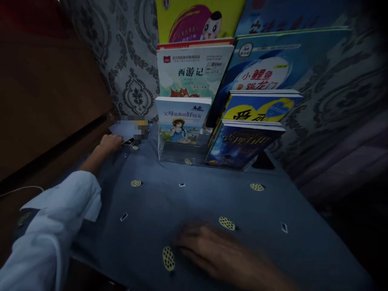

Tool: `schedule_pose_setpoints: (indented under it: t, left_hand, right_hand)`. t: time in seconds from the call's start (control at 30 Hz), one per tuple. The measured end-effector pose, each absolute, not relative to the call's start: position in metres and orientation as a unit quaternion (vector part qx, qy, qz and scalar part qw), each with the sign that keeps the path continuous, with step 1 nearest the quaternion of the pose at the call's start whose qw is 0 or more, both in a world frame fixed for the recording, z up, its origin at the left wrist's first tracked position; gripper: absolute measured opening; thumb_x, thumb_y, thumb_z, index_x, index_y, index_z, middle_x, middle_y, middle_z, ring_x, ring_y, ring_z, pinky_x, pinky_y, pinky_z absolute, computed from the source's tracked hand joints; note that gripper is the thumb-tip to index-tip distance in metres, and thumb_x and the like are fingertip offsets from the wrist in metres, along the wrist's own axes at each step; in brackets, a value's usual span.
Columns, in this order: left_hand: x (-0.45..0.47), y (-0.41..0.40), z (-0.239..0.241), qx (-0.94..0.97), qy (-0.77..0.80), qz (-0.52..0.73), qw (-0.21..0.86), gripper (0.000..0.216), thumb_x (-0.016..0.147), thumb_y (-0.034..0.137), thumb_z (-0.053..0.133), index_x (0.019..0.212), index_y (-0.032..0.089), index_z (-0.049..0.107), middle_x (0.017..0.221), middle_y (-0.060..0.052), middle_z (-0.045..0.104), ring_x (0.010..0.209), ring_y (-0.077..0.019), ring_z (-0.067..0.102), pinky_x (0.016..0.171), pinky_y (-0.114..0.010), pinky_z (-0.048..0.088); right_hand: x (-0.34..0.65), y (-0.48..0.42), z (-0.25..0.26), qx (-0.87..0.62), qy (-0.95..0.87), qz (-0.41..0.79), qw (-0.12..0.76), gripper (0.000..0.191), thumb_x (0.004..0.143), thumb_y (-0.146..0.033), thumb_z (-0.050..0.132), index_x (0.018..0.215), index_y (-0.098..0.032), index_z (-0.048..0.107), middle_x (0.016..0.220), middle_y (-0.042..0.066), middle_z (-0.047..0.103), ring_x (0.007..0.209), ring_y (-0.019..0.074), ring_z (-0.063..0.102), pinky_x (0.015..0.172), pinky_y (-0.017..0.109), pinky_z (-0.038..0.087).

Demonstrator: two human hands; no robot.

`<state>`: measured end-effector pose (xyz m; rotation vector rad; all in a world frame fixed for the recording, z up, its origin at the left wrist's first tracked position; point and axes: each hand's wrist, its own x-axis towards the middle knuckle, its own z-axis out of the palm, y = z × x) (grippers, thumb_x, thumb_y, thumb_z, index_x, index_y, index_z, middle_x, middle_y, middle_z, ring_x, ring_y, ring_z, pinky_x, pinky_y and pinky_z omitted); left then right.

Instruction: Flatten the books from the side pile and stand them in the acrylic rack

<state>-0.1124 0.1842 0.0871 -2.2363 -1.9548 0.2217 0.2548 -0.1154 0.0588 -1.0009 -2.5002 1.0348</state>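
At nine o'clock, on the far side of the counter [157, 210], the left hand [111, 143] meets the near edge of a pale sheet [125, 131]; whether its grip is spread, pressed together or pinching that edge cannot be told. Near six o'clock, the right hand [209, 246] is blurred, fingers pointing towards nine, with nothing visible in it; its grip cannot be read either.

Good handling here probably calls for a light hold close to the sheet's edge, fingers flat so that thin material does not crease. The loose sleeve [72, 194] is best kept low and clear of the book stand [178, 153], and the right hand could rest quietly on the cloth as a steady base.

The sheet looks smooth, bluish white and angular, perhaps paper; pixelation covers its three o'clock side, so its full outline is uncertain. Something dark lies just below it.

Further out, towards twelve, the clear stand carries tiers of upright books [194, 74]. A flat black object [263, 161] lies beside it at three o'clock. Patterned wallpaper [135, 91] rises at eleven, and a white cable [22, 188] shows between eight and nine.
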Motion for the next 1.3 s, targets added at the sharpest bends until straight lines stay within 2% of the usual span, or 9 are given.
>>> schedule_pose_setpoints:
  t: [0.1,0.17,0.3,0.43,0.87,1.03,1.17,1.27,1.3]
  left_hand:
    - [-0.107,0.181,0.083,-0.731,-0.668,0.072,0.115,0.051,0.091,0.036,0.053,0.135,0.012,0.053,0.142,-0.026,0.055,0.133,-0.0398,0.05,0.101,-0.051,0.048]
    - [-0.099,0.183,0.078,-0.724,-0.676,0.067,0.123,0.053,0.093,0.037,0.051,0.139,0.011,0.048,0.143,-0.027,0.054,0.134,-0.0387,0.05,0.101,-0.049,0.048]
    - [-0.087,0.185,0.067,-0.714,-0.686,0.068,0.121,0.047,0.094,0.021,0.042,0.139,0.007,0.048,0.133,-0.029,0.06,0.125,-0.0363,0.059,0.097,-0.045,0.049]
    - [-0.083,0.177,0.065,-0.715,-0.683,0.076,0.128,0.049,0.093,0.014,0.037,0.14,0.002,0.046,0.129,-0.032,0.061,0.122,-0.0374,0.062,0.097,-0.045,0.048]
    - [-0.081,0.08,0.058,-0.729,-0.656,0.154,0.123,0.044,0.094,0.005,0.034,0.133,0.004,0.055,0.117,-0.028,0.069,0.11,-0.0357,0.07,0.102,-0.056,0.045]
    - [-0.07,0.042,0.066,-0.746,-0.633,0.182,0.1,0.042,0.094,0.005,0.032,0.123,0.002,0.062,0.108,-0.028,0.072,0.108,-0.0357,0.071,0.093,-0.049,0.052]
    - [-0.069,0.026,0.075,-0.766,-0.609,0.195,0.061,0.033,0.094,0.016,0.045,0.117,0.013,0.068,0.111,-0.021,0.074,0.109,-0.034,0.071,0.089,-0.043,0.053]
    - [-0.083,0.039,0.084,-0.769,-0.609,0.192,0.026,0.035,0.091,0.041,0.059,0.12,0.024,0.07,0.114,-0.013,0.075,0.109,-0.0332,0.07,0.088,-0.04,0.053]
    - [-0.09,0.048,0.086,-0.765,-0.617,0.182,0.017,0.04,0.092,0.049,0.058,0.122,0.027,0.069,0.116,-0.011,0.075,0.111,-0.0329,0.07,0.088,-0.04,0.053]
  right_hand:
    - [0.248,-0.111,0.037,-0.388,-0.832,0.359,0.169,0.033,0.103,-0.031,0.046,0.124,-0.027,0.071,0.116,0.006,0.076,0.106,0.0209,0.069,0.096,0.033,0.052]
    - [0.243,-0.107,0.03,-0.406,-0.808,0.376,0.201,0.036,0.103,-0.033,0.045,0.125,-0.024,0.071,0.11,0.008,0.078,0.102,0.0216,0.071,0.095,0.035,0.053]
    - [0.241,-0.1,0.028,-0.41,-0.767,0.429,0.246,0.041,0.102,-0.039,0.043,0.118,-0.02,0.074,0.086,0.006,0.078,0.076,0.0176,0.071,0.074,0.029,0.055]
    - [0.244,-0.098,0.03,-0.42,-0.746,0.436,0.275,0.044,0.101,-0.043,0.042,0.104,-0.017,0.077,0.078,0.006,0.075,0.064,0.0156,0.066,0.063,0.026,0.051]
    - [0.244,-0.1,0.027,-0.421,-0.753,0.418,0.286,0.039,0.1,-0.04,0.043,0.099,-0.018,0.076,0.077,0.006,0.076,0.062,0.0165,0.066,0.065,0.029,0.052]
    - [0.243,-0.098,0.022,-0.412,-0.748,0.425,0.3,0.042,0.1,-0.043,0.043,0.098,-0.017,0.075,0.075,0.006,0.074,0.06,0.0156,0.065,0.062,0.027,0.051]
    - [0.243,-0.098,0.022,-0.414,-0.745,0.43,0.298,0.041,0.1,-0.043,0.044,0.099,-0.018,0.076,0.076,0.006,0.075,0.061,0.0152,0.065,0.061,0.027,0.051]
    - [0.244,-0.098,0.021,-0.411,-0.74,0.438,0.303,0.041,0.1,-0.045,0.045,0.1,-0.018,0.076,0.076,0.006,0.075,0.061,0.0153,0.066,0.061,0.027,0.051]
    - [0.245,-0.098,0.02,-0.41,-0.736,0.444,0.305,0.042,0.1,-0.046,0.045,0.1,-0.018,0.076,0.076,0.006,0.075,0.061,0.0153,0.066,0.061,0.027,0.052]
